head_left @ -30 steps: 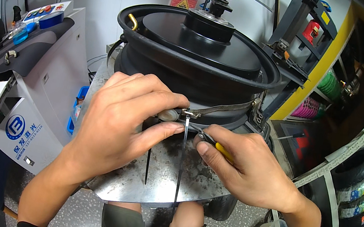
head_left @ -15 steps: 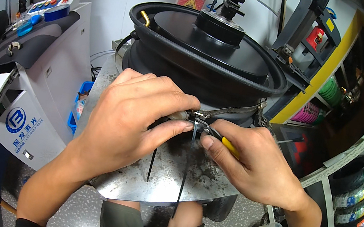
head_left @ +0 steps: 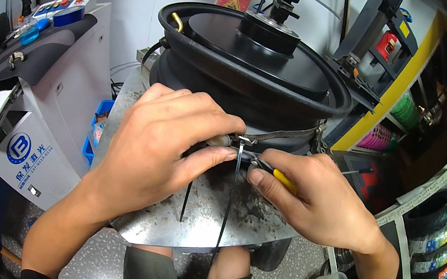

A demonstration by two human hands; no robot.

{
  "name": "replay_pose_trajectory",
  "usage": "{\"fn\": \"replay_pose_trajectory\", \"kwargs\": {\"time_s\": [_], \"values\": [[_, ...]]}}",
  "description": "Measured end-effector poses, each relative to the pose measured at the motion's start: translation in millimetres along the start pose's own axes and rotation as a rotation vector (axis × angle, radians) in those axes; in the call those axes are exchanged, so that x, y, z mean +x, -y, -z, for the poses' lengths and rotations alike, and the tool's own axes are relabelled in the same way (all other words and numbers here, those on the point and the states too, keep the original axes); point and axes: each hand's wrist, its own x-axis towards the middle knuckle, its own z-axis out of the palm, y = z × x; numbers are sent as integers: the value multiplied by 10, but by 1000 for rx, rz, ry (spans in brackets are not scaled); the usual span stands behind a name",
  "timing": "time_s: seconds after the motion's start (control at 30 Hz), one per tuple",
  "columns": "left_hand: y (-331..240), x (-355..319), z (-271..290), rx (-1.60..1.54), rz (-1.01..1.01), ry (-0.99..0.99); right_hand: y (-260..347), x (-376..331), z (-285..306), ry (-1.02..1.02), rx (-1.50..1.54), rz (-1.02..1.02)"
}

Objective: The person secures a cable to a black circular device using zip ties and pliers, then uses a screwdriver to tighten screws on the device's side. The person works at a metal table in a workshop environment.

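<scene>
My left hand point(head_left: 172, 143) pinches the end of a cable bundle in a dark braided sleeve point(head_left: 286, 135), in front of a black wheel with a hub motor point(head_left: 212, 64). The fingers hide much of that end; a whitish bit shows between them. A thin black cable tie point(head_left: 229, 199) goes round the bundle just right of my fingertips, its long tail hanging past the table edge. In my right hand point(head_left: 317, 199) is a pair of pliers with yellow-and-black handles point(head_left: 284, 180), their jaws close beside the tie. Whether the jaws touch it, I cannot tell.
The wheel lies flat on a stained metal table point(head_left: 160, 235), axle upward. Another thin black strip point(head_left: 185, 204) hangs below my left hand. A white machine cabinet point(head_left: 74, 97) stands left, with a blue bin point(head_left: 96, 130) beside it. Tyres point(head_left: 435, 234) are stacked at right.
The pliers' jaws have shifted slightly down and away from the bundle, and the tie's upper part shows more. My left hand keeps its grip in the same place.
</scene>
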Motion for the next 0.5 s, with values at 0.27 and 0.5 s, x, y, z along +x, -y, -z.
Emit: {"fn": "replay_pose_trajectory", "kwargs": {"time_s": [0.27, 0.5], "values": [[6, 1, -5, -4, 0, -15, 56, 19, 50, 58, 56, -94], [17, -9, 0, -10, -6, -17, 9, 14, 54, 62, 103, -101]]}}
